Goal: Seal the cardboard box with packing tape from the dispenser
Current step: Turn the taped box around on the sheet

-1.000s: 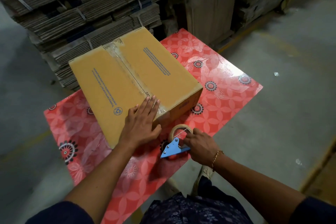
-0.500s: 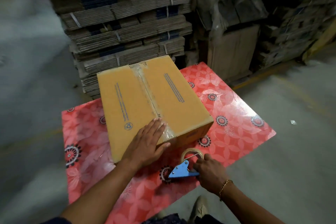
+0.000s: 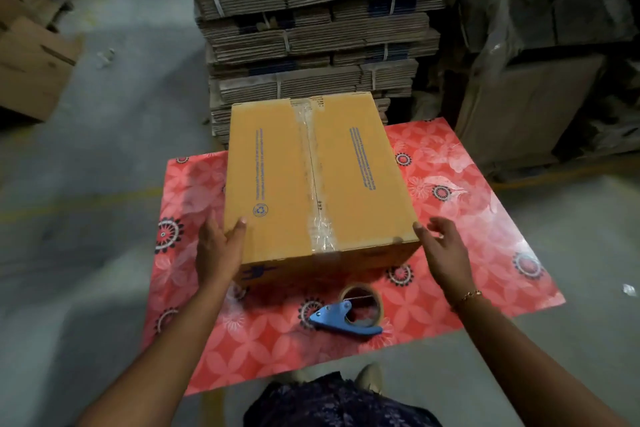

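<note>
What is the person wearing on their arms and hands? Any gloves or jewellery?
No gloves: both hands, left and right, are bare, and so are the forearms. The right wrist carries a thin gold-coloured chain bracelet. No sleeves reach the forearms in this view, and no rings or watch can be made out.

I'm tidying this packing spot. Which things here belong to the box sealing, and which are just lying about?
Belongs to the job:
cardboard box
clear tape strip along its seam
tape dispenser
red table

Just lying about:
bundled flat cartons
open carton on the floor
</note>
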The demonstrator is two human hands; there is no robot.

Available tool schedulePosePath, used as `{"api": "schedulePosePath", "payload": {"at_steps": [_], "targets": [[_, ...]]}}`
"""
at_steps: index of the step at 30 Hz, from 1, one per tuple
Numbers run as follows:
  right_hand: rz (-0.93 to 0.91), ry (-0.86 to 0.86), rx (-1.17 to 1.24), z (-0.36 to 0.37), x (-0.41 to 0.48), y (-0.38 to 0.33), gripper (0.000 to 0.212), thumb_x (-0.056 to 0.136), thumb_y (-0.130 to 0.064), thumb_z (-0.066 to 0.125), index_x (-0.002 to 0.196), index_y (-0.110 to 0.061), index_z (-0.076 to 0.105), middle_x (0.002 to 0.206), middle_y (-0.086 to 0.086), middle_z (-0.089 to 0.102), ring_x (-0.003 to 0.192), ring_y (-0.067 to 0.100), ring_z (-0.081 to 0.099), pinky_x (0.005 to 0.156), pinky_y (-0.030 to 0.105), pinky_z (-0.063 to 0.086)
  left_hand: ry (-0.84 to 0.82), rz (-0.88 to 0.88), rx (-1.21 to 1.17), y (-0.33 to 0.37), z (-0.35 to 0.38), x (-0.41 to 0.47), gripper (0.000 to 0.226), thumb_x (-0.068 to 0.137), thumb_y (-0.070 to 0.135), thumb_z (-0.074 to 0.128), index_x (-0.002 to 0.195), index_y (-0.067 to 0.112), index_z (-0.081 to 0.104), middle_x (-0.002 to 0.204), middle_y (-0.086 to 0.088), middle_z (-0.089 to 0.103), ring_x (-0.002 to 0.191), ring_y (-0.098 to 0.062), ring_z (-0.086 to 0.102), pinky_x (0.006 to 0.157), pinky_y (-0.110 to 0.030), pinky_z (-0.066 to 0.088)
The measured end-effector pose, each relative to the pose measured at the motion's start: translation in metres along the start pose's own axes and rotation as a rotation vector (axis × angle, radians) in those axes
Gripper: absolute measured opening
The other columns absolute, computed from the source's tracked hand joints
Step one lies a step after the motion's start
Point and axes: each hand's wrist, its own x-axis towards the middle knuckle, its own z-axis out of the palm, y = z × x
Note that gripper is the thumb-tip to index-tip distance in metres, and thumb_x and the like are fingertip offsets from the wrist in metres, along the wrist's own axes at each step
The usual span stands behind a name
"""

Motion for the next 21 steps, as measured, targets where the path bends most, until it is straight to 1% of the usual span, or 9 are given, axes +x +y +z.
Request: {"api": "schedulePosePath", "payload": {"at_steps": [2, 5, 7, 9, 11, 13, 17, 19, 21], "targets": [[0.129, -0.218, 0.019, 0.001, 0.024, -0.006, 0.07, 0.093, -0.054, 0.061, 0.148, -0.016, 0.041, 0.149, 0.006, 0.048, 0.131, 0.031, 0.051, 0.103, 0.046, 0.045, -0.09, -0.161, -0.146, -0.008, 0.007, 0.005, 0.082, 0.081, 0.074, 0.057, 0.144, 0.022, 0.046, 0.144, -0.011, 0.058, 0.129, -0.038, 0.056, 0.105, -0.051, 0.046], [0.133, -0.395, -0.017, 0.009, 0.043, -0.006, 0.065, 0.084, -0.061, 0.064, 0.138, -0.027, 0.049, 0.135, -0.002, 0.062, 0.12, 0.027, 0.061, 0.098, 0.048, 0.052, -0.122, -0.204, -0.309, -0.061, 0.033, 0.036, 0.084, 0.061, 0.086, 0.066, 0.124, 0.031, 0.063, 0.12, -0.003, 0.074, 0.109, -0.032, 0.07, 0.098, -0.055, 0.054], [0.068, -0.412, -0.053, 0.015, 0.05, 0.001, 0.067, 0.076, -0.066, 0.067, 0.133, -0.033, 0.054, 0.129, -0.003, 0.068, 0.112, 0.025, 0.067, 0.097, 0.053, 0.054, -0.128, -0.238, -0.41, -0.08, 0.036, 0.05, 0.076, 0.061, 0.072, 0.076, 0.122, 0.028, 0.066, 0.115, -0.001, 0.076, 0.105, -0.029, 0.072, 0.097, -0.056, 0.055], [0.028, -0.435, -0.028, 0.021, 0.047, -0.003, 0.061, 0.077, -0.06, 0.067, 0.131, -0.034, 0.057, 0.124, -0.005, 0.07, 0.109, 0.022, 0.069, 0.096, 0.053, 0.055, -0.112, -0.255, -0.469, -0.052, 0.01, 0.032, 0.064, 0.067, 0.054, 0.08, 0.12, 0.021, 0.068, 0.113, -0.004, 0.076, 0.103, -0.028, 0.072, 0.098, -0.053, 0.055], [-0.008, -0.453, -0.001, 0.034, 0.04, -0.014, 0.056, 0.08, -0.053, 0.066, 0.132, -0.032, 0.058, 0.123, -0.007, 0.071, 0.109, 0.019, 0.069, 0.097, 0.05, 0.055, -0.091, -0.241, -0.551, -0.031, -0.016, 0.02, 0.042, 0.084, 0.028, 0.076, 0.121, 0.012, 0.067, 0.115, -0.011, 0.073, 0.094, -0.025, 0.071, 0.092, -0.042, 0.056], [-0.062, -0.473, 0.005, 0.053, 0.033, -0.026, 0.052, 0.083, -0.048, 0.066, 0.132, -0.033, 0.058, 0.123, -0.009, 0.071, 0.11, 0.017, 0.068, 0.097, 0.048, 0.054, -0.076, -0.238, -0.602, -0.03, -0.037, 0.021, 0.032, 0.093, 0.01, 0.067, 0.124, 0.002, 0.064, 0.114, -0.016, 0.069, 0.082, -0.021, 0.066, 0.081, -0.033, 0.054], [-0.105, -0.495, 0.007, 0.093, 0.026, -0.046, 0.045, 0.089, -0.039, 0.068, 0.132, -0.035, 0.058, 0.123, -0.012, 0.069, 0.111, 0.016, 0.067, 0.096, 0.042, 0.053, -0.005, -0.234, -0.59, -0.045, -0.072, 0.032, 0.03, 0.094, 0.007, 0.065, 0.123, 0.002, 0.064, 0.11, -0.016, 0.067, 0.078, -0.017, 0.062, 0.076, -0.029, 0.051], [-0.088, -0.516, 0.01, 0.108, 0.023, -0.048, 0.051, 0.082, -0.048, 0.067, 0.131, -0.039, 0.058, 0.122, -0.015, 0.071, 0.11, 0.015, 0.068, 0.097, 0.045, 0.054, -0.006, -0.247, -0.582, -0.056, -0.081, 0.038, 0.03, 0.094, 0.008, 0.065, 0.124, 0.002, 0.063, 0.112, -0.015, 0.068, 0.081, -0.019, 0.064, 0.076, -0.03, 0.052], [-0.059, -0.526, 0.016, 0.117, 0.022, -0.042, 0.057, 0.079, -0.054, 0.068, 0.133, -0.042, 0.057, 0.123, -0.015, 0.071, 0.11, 0.014, 0.069, 0.098, 0.048, 0.054, -0.018, -0.262, -0.538, -0.069, -0.084, 0.042, 0.034, 0.093, 0.015, 0.067, 0.126, 0.007, 0.063, 0.118, -0.015, 0.07, 0.091, -0.025, 0.067, 0.085, -0.034, 0.053]]}}
